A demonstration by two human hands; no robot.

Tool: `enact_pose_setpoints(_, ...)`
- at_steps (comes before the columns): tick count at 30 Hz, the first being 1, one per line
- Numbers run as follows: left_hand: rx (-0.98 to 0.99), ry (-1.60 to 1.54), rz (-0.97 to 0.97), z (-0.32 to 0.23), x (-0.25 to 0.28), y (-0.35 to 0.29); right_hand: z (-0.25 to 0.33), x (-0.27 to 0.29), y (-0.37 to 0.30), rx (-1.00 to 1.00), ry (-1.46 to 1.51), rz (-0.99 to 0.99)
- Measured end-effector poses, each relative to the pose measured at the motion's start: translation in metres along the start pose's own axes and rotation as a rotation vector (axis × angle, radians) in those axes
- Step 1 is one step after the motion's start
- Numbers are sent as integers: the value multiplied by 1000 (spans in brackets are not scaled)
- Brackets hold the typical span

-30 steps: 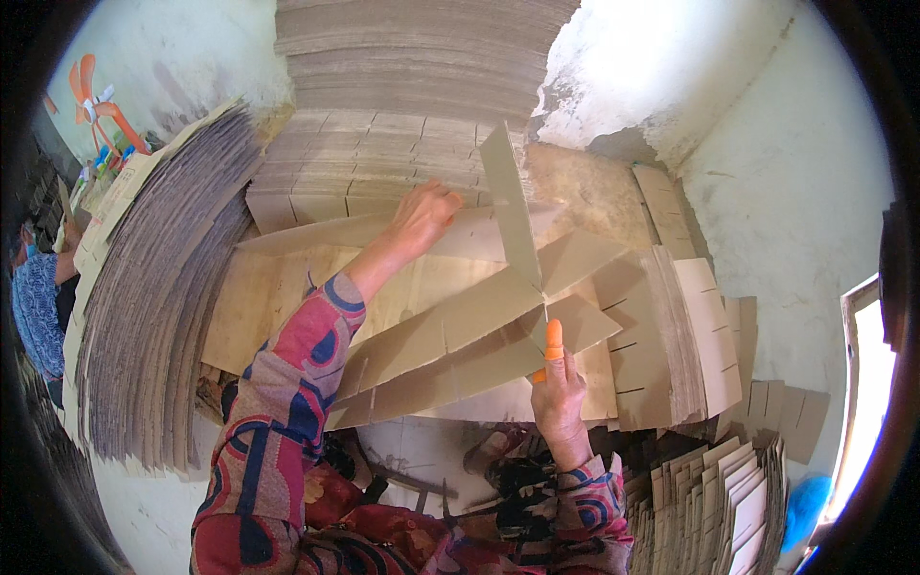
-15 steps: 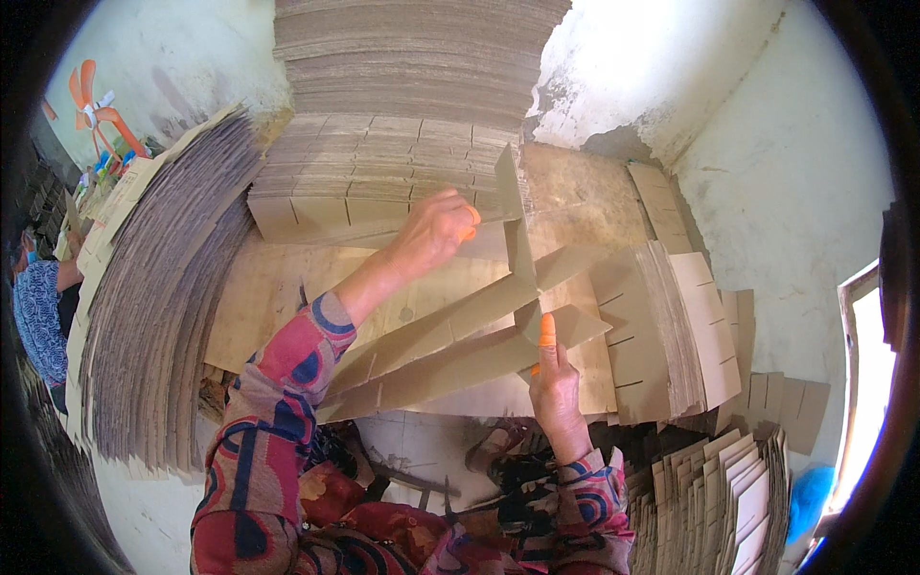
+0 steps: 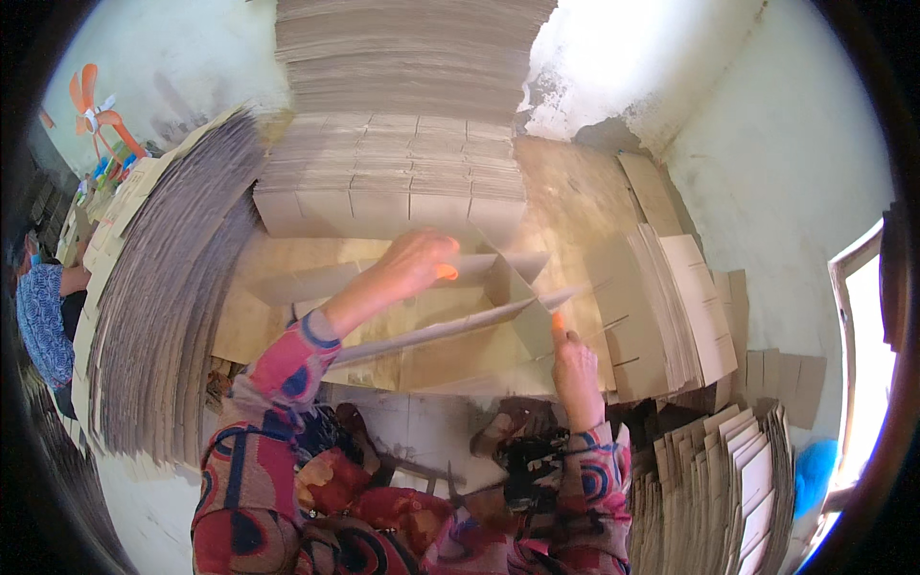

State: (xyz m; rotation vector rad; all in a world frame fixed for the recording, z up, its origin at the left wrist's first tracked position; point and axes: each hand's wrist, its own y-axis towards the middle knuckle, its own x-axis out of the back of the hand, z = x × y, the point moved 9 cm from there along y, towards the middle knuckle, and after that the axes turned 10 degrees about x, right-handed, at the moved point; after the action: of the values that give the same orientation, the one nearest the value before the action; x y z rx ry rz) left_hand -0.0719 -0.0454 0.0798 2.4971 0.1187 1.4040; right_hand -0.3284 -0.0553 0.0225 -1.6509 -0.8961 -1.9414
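Slotted cardboard strips cross each other over the wooden tabletop (image 3: 450, 369). One long strip (image 3: 321, 280) lies at the back, another strip (image 3: 441, 331) runs nearer to me, and a short cross strip (image 3: 539, 335) meets them on the right. My left hand (image 3: 417, 261) is closed at the back strip, an orange finger cover showing; its fingertips are partly hidden and blurred. With an orange-covered thumb upward, my right hand (image 3: 577, 374) pinches the near end of the cross strip.
A row of slotted cardboard pieces (image 3: 383, 206) stands behind, below a tall stack (image 3: 412, 57). More cardboard stacks stand left (image 3: 168, 287) and right (image 3: 637, 316), with loose sheets (image 3: 709, 489) at lower right. An orange fan (image 3: 91, 115) and another person's sleeve (image 3: 46, 321) are far left.
My left hand has come down and slightly left. The cross strip has dropped from raised to low over the table, and the long strips have spread apart. My right hand has shifted slightly right.
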Motion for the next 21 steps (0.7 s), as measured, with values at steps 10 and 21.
enact_pose_setpoints(10,147,199,326,-56,9,-162,-9,11,-1,-10,140,27)
enact_pose_setpoints(21,178,209,219,10,-17,-175,-78,69,-37,-204,51,-219)
